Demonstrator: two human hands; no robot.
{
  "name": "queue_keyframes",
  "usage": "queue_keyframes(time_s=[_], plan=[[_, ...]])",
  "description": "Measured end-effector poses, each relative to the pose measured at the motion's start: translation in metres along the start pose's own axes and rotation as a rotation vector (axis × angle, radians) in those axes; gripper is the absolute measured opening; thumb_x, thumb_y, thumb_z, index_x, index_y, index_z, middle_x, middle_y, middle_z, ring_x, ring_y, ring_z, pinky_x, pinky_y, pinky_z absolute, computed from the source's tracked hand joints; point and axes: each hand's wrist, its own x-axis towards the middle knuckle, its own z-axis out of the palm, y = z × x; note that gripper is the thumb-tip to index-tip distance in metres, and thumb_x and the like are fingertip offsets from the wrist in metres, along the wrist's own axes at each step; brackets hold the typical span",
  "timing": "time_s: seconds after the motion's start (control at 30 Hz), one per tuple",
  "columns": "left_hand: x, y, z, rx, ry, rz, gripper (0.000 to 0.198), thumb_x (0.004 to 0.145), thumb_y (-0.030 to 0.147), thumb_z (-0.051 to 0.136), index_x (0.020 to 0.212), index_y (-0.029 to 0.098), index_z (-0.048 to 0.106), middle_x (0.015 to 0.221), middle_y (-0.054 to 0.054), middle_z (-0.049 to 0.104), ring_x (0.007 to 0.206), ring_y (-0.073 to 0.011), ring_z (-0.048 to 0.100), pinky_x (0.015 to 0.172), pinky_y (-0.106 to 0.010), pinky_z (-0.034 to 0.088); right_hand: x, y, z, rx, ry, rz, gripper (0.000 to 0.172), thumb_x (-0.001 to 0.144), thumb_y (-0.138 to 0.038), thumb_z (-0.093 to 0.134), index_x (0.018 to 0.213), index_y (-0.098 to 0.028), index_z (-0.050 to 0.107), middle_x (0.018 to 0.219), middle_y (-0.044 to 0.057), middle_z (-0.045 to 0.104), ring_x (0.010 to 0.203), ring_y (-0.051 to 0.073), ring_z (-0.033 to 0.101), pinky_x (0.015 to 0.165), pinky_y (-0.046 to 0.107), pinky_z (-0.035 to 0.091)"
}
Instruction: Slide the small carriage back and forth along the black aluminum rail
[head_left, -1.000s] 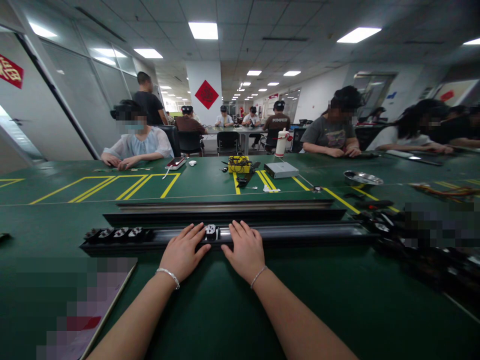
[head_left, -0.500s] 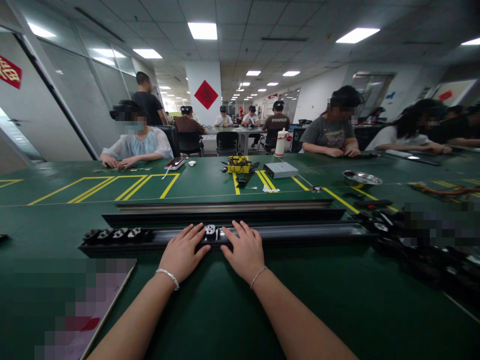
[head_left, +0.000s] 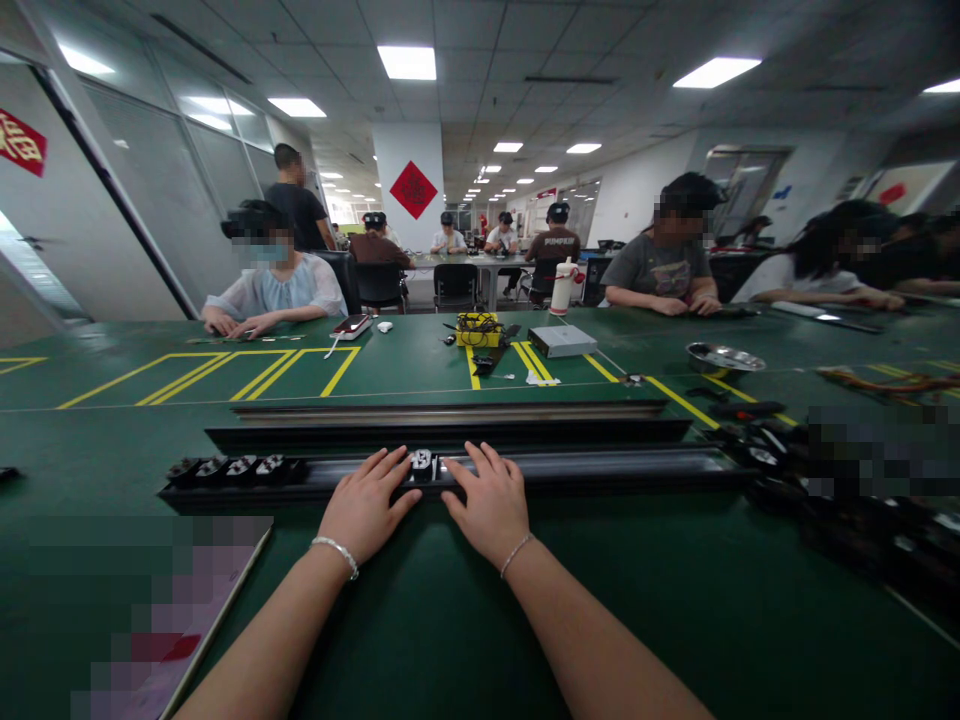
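A long black channel-shaped rail [head_left: 600, 468] lies crosswise on the green table. My left hand [head_left: 365, 507] rests on it with fingers spread, and my right hand [head_left: 491, 500] lies likewise, fingers apart. Between the two hands sits a small black-and-white module [head_left: 421, 464] in the rail's channel, close to the left fingertips. Neither hand is wrapped round anything. Toward the rail's left end, several similar black-and-white modules [head_left: 241, 467] sit in a row.
Behind the rail lie further black strips [head_left: 450, 434]. Many dark parts [head_left: 765, 450] are heaped at the right. Beyond stand a yellow box with cables [head_left: 478, 328], a grey box [head_left: 562, 341] and a metal bowl [head_left: 725, 357]. People sit across the table.
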Motion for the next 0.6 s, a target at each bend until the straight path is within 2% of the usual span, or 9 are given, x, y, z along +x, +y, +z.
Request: queue_keyframes(time_s=[0.6], plan=[[-0.0003,0.0,0.0015,0.014,0.01,-0.008,0.05,0.081,0.051,0.033,0.126,0.03,0.039,0.136,0.004,0.036,0.126,-0.0215,0.028,0.094,-0.041,0.034,0.0004,0.0001,0.0014,0.03,0.011,0.0,0.044,0.078,-0.048,0.045,0.119,-0.034,0.047,0.134,0.001,0.038,0.123,0.022,0.026,0.094,0.038,0.019]])
